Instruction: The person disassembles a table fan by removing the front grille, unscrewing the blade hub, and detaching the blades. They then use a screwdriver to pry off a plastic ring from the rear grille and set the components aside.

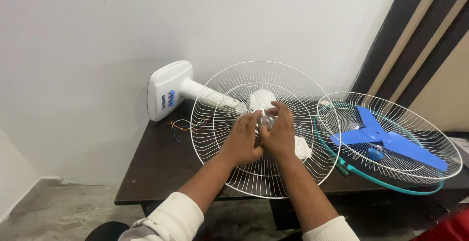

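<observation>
Two hands at centre of white wire guard [229,138] on desk [156,167]: left hand [243,141] & right hand [278,132] both curled, pinching small clear nut [266,120].

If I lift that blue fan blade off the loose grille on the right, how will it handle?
The blue fan blade looks like thin plastic: probably light, slightly flexible. It lies loose in the dished wire grille, so it may slide or snag on wires.

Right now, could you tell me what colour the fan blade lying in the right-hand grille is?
The fan blade is blue, clearest in the head view.
</observation>
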